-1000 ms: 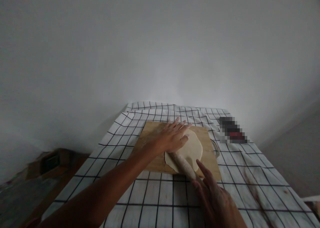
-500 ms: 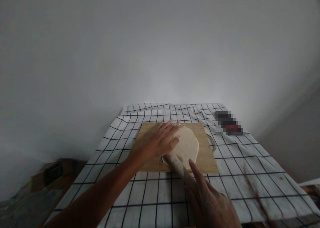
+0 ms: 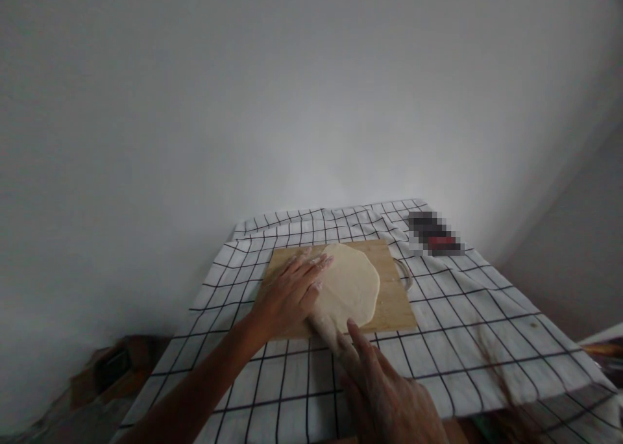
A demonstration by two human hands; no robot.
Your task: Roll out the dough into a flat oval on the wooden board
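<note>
A thin, roundish sheet of dough (image 3: 351, 285) lies on a wooden board (image 3: 396, 301). My left hand (image 3: 292, 289) is over the dough's left side, palm down, its floury fingers stretched out and pointing away from me. Its palm hides the far end of a rolling pin (image 3: 327, 330), which slants across the dough's near left edge. Close to me, my right hand (image 3: 394, 395) is closed around the pin's near end, with the index finger stretched toward the dough. Whether the left palm presses on the pin, I cannot tell.
The board rests on a white checked tablecloth (image 3: 452, 330). At the board's right edge is a handle-like loop (image 3: 405, 274). A pixelated dark and red item (image 3: 435, 234) lies at the far right. A pale wall (image 3: 311, 106) stands behind; a brown box (image 3: 109, 369) is low on the left.
Both hands have shifted left with the rolling pin, and more of the dough's far left side shows. The whole view has also turned a little.
</note>
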